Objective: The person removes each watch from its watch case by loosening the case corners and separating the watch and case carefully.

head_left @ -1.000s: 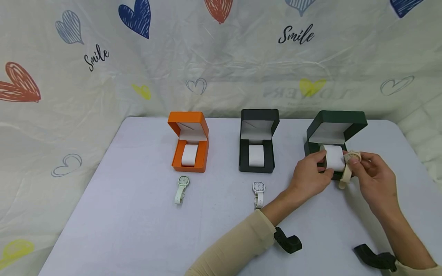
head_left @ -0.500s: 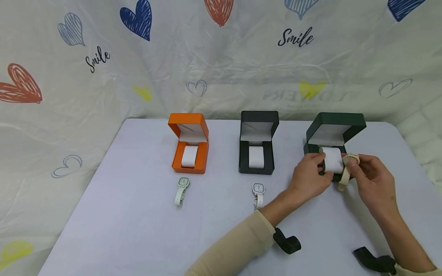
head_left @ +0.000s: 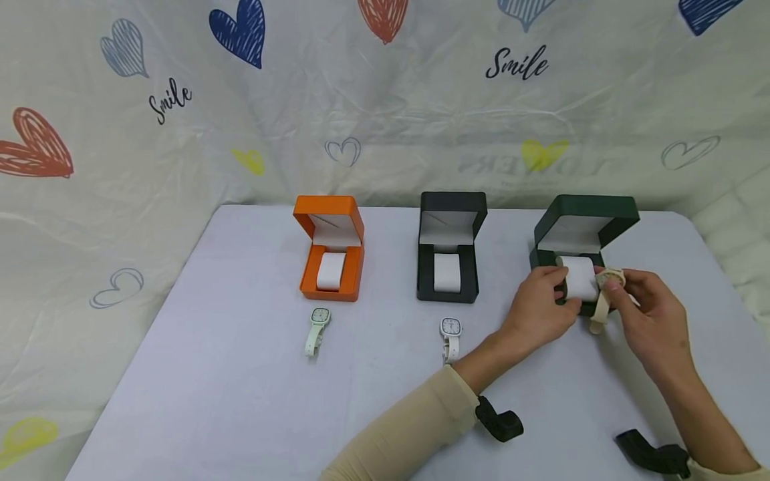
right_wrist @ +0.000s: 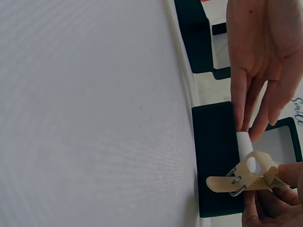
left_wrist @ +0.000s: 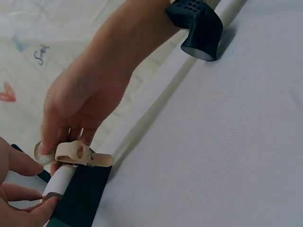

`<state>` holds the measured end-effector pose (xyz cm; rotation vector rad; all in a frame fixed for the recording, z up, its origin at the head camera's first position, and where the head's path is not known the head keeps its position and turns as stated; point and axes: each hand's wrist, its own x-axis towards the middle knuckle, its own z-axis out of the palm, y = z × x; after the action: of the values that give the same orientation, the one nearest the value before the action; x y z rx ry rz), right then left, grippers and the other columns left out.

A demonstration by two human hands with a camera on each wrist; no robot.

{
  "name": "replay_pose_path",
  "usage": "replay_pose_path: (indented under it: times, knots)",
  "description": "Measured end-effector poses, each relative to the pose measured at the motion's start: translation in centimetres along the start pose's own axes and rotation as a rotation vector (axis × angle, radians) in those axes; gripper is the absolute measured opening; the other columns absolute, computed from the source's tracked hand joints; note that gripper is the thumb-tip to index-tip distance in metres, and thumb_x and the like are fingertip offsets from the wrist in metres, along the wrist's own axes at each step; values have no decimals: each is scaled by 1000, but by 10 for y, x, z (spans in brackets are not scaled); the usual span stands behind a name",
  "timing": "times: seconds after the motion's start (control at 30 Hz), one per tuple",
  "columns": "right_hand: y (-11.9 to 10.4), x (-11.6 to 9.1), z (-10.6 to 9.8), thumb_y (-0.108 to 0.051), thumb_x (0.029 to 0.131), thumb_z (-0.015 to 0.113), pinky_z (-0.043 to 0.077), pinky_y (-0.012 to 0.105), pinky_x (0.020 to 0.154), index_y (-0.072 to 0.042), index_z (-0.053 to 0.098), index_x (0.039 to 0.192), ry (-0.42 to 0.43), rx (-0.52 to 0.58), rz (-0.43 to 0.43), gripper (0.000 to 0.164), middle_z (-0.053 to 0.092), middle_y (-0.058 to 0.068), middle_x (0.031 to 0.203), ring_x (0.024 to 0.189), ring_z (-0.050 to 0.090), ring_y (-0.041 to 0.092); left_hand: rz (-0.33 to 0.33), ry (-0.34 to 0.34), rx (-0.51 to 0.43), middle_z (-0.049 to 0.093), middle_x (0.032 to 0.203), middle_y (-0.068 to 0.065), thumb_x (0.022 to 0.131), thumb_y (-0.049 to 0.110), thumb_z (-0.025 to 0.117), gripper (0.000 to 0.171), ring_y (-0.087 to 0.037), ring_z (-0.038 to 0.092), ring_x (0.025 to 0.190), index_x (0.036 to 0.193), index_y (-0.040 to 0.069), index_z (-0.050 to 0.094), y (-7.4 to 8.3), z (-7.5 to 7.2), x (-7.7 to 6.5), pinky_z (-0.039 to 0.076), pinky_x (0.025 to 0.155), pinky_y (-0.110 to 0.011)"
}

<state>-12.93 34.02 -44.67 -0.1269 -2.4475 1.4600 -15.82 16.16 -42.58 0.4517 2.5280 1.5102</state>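
Note:
At the right of the head view, the open green watch box (head_left: 586, 208) holds a white watch cushion (head_left: 580, 278) that sits partly raised. My left hand (head_left: 539, 302) grips the cushion's left end between thumb and fingers. My right hand (head_left: 657, 319) pinches a cream watch (head_left: 601, 312) by its case, at the cushion's right end. In the left wrist view the buckled cream strap (left_wrist: 71, 152) forms a loop, its tail lying over the box edge. From the right wrist, the strap's metal buckle (right_wrist: 236, 185) shows near the cushion end (right_wrist: 244, 144).
An orange watch box (head_left: 331, 294) and a black watch box (head_left: 447, 297) stand open to the left, each with a white cushion. A pale green watch (head_left: 315, 331) lies before the orange box, a white watch (head_left: 450, 337) before the black one, near my left forearm.
The cream watch and my right hand have shifted very slightly left, along with the cushion. Both hands keep their hold, and the other watches and boxes stay where they were.

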Motion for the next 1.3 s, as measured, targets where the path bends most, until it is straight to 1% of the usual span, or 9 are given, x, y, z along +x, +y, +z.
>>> replay_pose_path:
  times: [0.13,0.3,0.4,0.53,0.73,0.93,1.03,1.17,1.3]
  knots:
    - [0,0,-1,-20,105,62,44,-4,81,-29,60,124,-5,-16,33,20,56,-36,115,104,54,-20,4,8,12,57,149,1,98,14,70,48,4,66,111,145,9,62,0,1,-1,44,82,2]
    - [-2,0,-2,-22,106,61,43,-4,80,-31,59,124,-15,-46,47,20,53,-37,113,101,52,-23,9,8,29,55,151,1,98,15,70,48,5,66,111,145,9,61,-1,2,-1,43,81,3]
    - [-3,1,-3,-21,105,62,44,-4,79,-32,58,121,-21,-46,47,20,52,-38,110,96,53,-24,13,-5,55,54,152,1,98,17,70,49,5,65,112,146,8,60,-1,1,-1,43,82,3]
    - [-2,1,-5,-23,105,63,45,-3,77,-30,60,121,-34,-52,55,18,53,-39,108,94,52,-26,21,-30,75,51,154,1,99,19,70,51,5,64,113,147,7,58,-2,1,-1,43,83,2]
    - [1,1,-5,-26,105,62,43,-3,76,-29,61,120,-51,-69,53,15,53,-40,108,98,50,-24,26,-63,75,49,155,0,99,19,69,52,3,65,114,148,5,57,-3,1,0,44,85,1]
    - [2,1,-4,-25,106,62,42,-1,74,-27,61,121,-63,-73,33,15,56,-41,109,100,51,-22,26,-62,61,47,154,0,99,17,69,51,3,63,114,147,3,57,-4,3,1,44,87,2]
    - [2,0,-5,-27,106,62,42,2,70,-27,61,120,-62,-92,36,14,55,-42,108,99,52,-22,23,-64,46,46,153,0,99,15,69,51,3,63,115,146,3,58,-4,3,1,44,88,2]
    - [2,0,-6,-30,106,60,41,3,69,-27,60,121,-62,-130,54,16,50,-40,106,98,49,-21,27,-71,66,46,152,0,99,16,69,51,3,62,116,147,4,58,-4,2,1,43,88,2]
    - [1,1,-6,-29,106,62,42,1,71,-27,62,120,-74,-99,52,14,53,-43,107,98,51,-23,29,-80,99,44,154,0,100,18,68,51,4,61,118,148,5,57,-4,2,2,42,89,2]
